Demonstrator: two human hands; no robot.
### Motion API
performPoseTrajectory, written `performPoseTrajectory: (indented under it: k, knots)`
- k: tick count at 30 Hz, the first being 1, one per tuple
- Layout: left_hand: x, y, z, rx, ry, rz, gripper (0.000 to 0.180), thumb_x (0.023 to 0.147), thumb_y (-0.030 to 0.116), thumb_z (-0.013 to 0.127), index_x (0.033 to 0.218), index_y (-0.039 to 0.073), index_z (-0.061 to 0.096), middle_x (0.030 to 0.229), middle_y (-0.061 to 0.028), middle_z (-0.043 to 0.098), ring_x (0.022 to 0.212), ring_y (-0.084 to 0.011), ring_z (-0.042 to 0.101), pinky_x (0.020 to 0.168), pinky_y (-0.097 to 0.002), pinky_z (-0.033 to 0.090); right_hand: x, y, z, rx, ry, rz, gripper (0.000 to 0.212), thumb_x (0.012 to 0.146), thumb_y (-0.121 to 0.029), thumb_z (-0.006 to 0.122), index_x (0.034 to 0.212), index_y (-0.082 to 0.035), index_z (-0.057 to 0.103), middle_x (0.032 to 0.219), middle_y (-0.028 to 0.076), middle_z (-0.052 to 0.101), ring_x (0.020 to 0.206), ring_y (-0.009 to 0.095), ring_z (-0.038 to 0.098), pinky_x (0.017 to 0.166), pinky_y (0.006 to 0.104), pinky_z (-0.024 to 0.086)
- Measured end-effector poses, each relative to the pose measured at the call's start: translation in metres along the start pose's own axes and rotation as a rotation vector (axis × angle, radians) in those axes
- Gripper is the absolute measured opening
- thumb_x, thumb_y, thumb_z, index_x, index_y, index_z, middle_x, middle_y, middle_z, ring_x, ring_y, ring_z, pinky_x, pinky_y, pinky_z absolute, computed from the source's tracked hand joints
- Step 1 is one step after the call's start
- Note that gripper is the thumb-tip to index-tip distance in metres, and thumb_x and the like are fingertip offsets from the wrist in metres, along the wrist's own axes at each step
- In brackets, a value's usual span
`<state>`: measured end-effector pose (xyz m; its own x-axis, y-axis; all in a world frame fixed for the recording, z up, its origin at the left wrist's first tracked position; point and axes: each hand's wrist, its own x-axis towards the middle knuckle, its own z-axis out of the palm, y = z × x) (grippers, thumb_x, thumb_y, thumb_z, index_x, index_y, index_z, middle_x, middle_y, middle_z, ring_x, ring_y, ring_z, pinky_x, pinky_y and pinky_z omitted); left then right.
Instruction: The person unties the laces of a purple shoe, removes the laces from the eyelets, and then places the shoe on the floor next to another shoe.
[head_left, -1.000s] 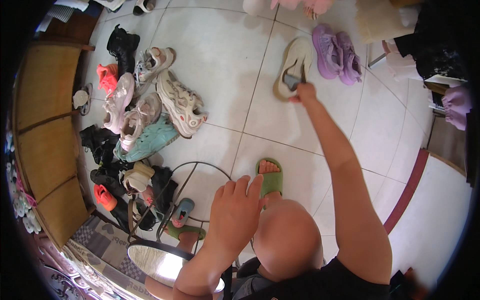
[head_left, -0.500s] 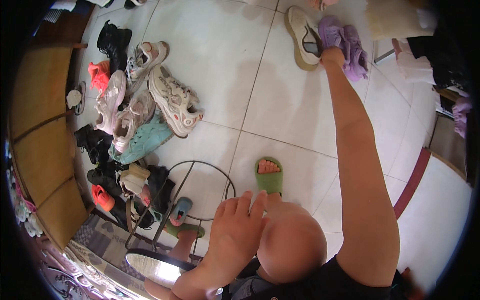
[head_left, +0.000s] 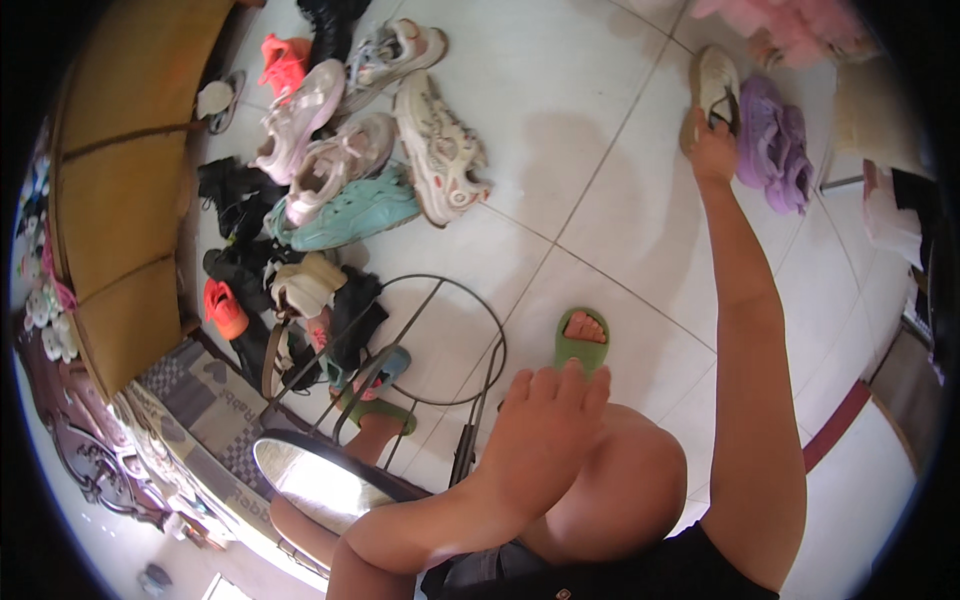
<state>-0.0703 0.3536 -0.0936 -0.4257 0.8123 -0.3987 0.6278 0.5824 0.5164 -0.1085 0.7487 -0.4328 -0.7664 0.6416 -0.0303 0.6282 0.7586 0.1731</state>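
Observation:
My right arm is stretched out to the far right. My right hand (head_left: 714, 155) is closed on the heel end of an off-white shoe (head_left: 712, 75) with a tan sole, the fingers at its opening. The shoe rests on the tiled floor, toe pointing away from me. Just right of it stands a pair of lilac sneakers (head_left: 772, 145), side by side. My left hand (head_left: 552, 425) lies over my bent knee (head_left: 640, 465), fingers stretched and holding nothing. Below its fingertips in the picture, part of the knee is covered.
Many mixed shoes lie heaped at left, including a chunky white sneaker (head_left: 438, 150) and a teal one (head_left: 345, 215). A black wire stand (head_left: 505, 345) and a round mirror (head_left: 315, 480) are near my left arm. Brown cabinet doors (head_left: 125, 215) line the left; pink fluffy fabric (head_left: 790, 25) is far right.
My view has swung, so the scene sits further right. My right hand has shifted from between the off-white shoe and the lilac pair onto the off-white shoe's opening. The left hand stays by the knee.

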Motion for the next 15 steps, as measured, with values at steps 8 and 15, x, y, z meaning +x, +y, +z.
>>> performPoseTrajectory:
  k: [8,15]
  knots:
    - [-0.003,0.001,0.007,0.114,0.036,-0.073,0.043,0.079,0.017,0.065,0.119,0.002,0.058,0.100,-0.0113,0.060,0.090,-0.0240,0.057,0.082,-0.0350,0.045,0.005,-0.053,-0.027,-0.149,-0.091,0.228,0.048,0.091,-0.023,0.056,0.138,-0.027,0.048,0.133,0.014,0.044,0.124,0.037,0.043,0.095,0.0614,0.041]
    - [0.011,-0.003,-0.006,0.136,0.419,-0.118,0.033,0.071,0.011,0.064,0.104,0.003,0.064,0.081,-0.0041,0.055,0.075,-0.0186,0.055,0.065,-0.0325,0.045,-0.038,-0.189,-0.075,0.498,-0.139,-0.666,0.034,0.076,-0.005,0.066,0.110,-0.008,0.067,0.112,0.014,0.060,0.110,0.034,0.055,0.090,0.0427,0.050]
